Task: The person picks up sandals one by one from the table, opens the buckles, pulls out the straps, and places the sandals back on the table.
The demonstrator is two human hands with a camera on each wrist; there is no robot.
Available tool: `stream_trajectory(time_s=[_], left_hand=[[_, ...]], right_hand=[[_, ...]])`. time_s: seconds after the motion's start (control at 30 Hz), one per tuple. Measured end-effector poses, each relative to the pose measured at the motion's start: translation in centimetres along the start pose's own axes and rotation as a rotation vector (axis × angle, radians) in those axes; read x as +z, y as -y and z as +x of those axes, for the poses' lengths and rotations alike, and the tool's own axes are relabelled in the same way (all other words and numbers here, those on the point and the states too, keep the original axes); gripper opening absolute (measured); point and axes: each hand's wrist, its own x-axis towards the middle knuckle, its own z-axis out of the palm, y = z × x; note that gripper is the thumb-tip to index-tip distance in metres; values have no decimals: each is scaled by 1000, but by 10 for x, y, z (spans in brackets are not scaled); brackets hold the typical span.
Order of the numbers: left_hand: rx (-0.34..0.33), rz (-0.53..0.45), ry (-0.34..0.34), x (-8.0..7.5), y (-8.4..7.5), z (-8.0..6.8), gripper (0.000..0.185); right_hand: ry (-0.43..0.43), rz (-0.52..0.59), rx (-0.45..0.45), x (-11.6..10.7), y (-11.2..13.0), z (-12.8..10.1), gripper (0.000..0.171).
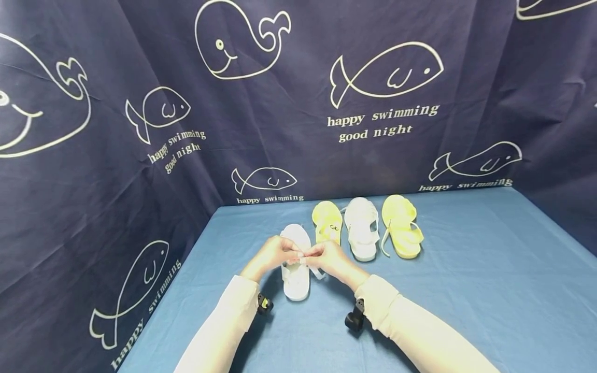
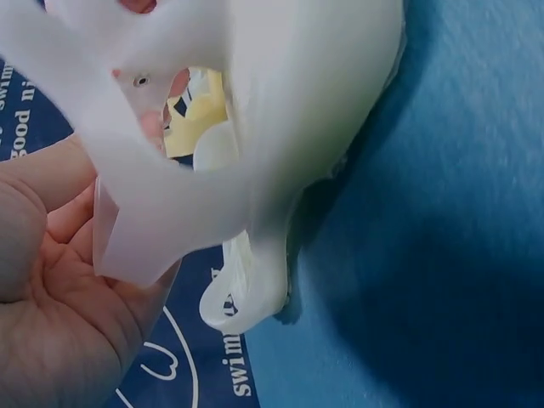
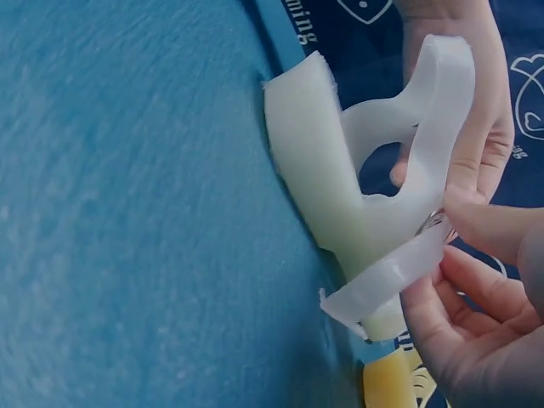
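A white sandal [image 1: 296, 277] lies on the blue table [image 1: 466, 269] in front of me. Both hands meet over its middle. My left hand [image 1: 290, 252] pinches the sandal's upper band [image 3: 433, 127]. My right hand [image 1: 311, 254] pinches the loose ankle strap [image 3: 387, 279] near a small metal buckle. In the left wrist view the white strap [image 2: 153, 212] crosses my left palm [image 2: 51, 289], and the sandal [image 2: 314, 93] fills the top of the frame. In the right wrist view the sandal [image 3: 319, 161] stands on edge, with my right fingers [image 3: 463, 331] at the strap end.
Beyond the hands, three more sandals lie in a row: a yellow one [image 1: 326, 221], a white one [image 1: 361, 228] and a second yellow one [image 1: 402, 226]. A dark blue fish-print curtain [image 1: 116, 155] walls in the table at the back and both sides.
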Motion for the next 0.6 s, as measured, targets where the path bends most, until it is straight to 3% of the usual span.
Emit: stream_trajectory(time_s=[0.17,0.4,0.6], left_hand=[[-19,-66,-15,5,-2,-1,9],[9,-45,-13,5,2,-3,12],[42,-47,-28,5,6,-3,11]], right_hand=[[-52,2,67,1,2,-3,17],[-75,54,134,6,-1,-4,14],[-101,73,135,9,0,-4,15]])
